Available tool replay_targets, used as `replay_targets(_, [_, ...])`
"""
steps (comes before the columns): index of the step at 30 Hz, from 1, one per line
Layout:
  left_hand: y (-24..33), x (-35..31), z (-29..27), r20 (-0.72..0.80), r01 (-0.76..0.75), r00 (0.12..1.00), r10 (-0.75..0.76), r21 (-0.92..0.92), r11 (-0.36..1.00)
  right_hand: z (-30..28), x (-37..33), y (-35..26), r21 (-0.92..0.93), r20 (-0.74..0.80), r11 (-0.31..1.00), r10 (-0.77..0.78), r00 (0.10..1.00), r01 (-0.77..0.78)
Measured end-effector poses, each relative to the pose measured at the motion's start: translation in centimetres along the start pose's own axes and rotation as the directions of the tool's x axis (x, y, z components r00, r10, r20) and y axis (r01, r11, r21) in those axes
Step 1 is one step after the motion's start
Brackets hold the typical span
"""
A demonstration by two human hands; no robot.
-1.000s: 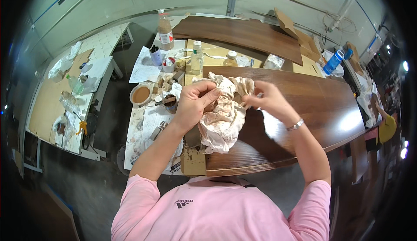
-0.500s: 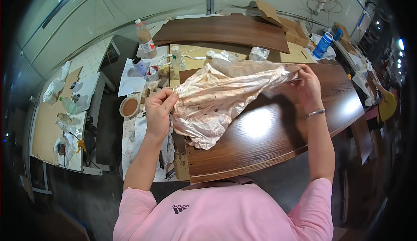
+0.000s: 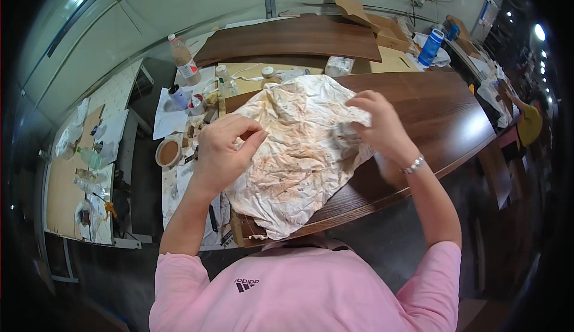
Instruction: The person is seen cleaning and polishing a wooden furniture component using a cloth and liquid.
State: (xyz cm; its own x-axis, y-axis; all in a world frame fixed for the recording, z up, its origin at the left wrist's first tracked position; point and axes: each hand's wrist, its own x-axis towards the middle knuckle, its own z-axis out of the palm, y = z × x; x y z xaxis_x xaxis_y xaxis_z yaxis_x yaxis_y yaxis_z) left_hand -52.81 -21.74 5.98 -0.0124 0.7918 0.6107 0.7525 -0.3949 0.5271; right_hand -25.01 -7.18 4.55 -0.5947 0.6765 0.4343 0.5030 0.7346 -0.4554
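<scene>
A crumpled white cloth (image 3: 299,152) with brown and orange stains lies spread over the left part of a dark brown wood-grain board (image 3: 412,110). Its lower left corner reaches the board's near edge. Above the cloth's left side is my left hand (image 3: 224,149), fingers bent, thumb and forefinger apart with nothing visible between them. Over the right edge of the cloth, my right hand (image 3: 382,125) has curved, parted fingers and holds nothing; slight motion blur shows around it.
A second brown board (image 3: 287,40) lies behind. To the left stand a tub of brown paste (image 3: 169,152), a large bottle (image 3: 183,60) and a dark jar (image 3: 177,97). A blue bottle (image 3: 431,47) and an open cardboard box (image 3: 385,30) are at the back right.
The cloth, earlier held up and stretched between both hands, now lies spread flatter on the board. Both hands have let go of it, and the right hand has moved left and nearer.
</scene>
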Motion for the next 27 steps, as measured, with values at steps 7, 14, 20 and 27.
replay_targets(7, [0.7, 0.4, 1.7, 0.306, -0.006, 0.952, 0.021, -0.05, 0.999, 4.8, 3.6, 4.2, -0.271, 0.153, 0.96, 0.117, 0.981, -0.072])
replay_targets(14, [0.8, 1.8, 1.7, 0.173, -0.146, 0.977, 0.123, 0.125, 0.981, 2.0, 6.1, 1.2, 0.601, 0.438, 0.69, 0.137, 0.888, -0.403])
replay_targets(20, [0.0, 0.8, 3.9, 0.371, 0.433, 0.9, -0.229, -0.707, 0.559, 0.7, 6.4, -6.5, 0.899, 0.394, -0.087, -0.271, 0.878, -0.43])
replay_targets(27, [-1.1, -2.6, 1.7, 0.214, 0.527, 0.787, -0.579, -0.721, 0.449, 6.1, 15.3, 2.2, 0.722, 0.464, 0.574, 0.012, 0.886, -0.386])
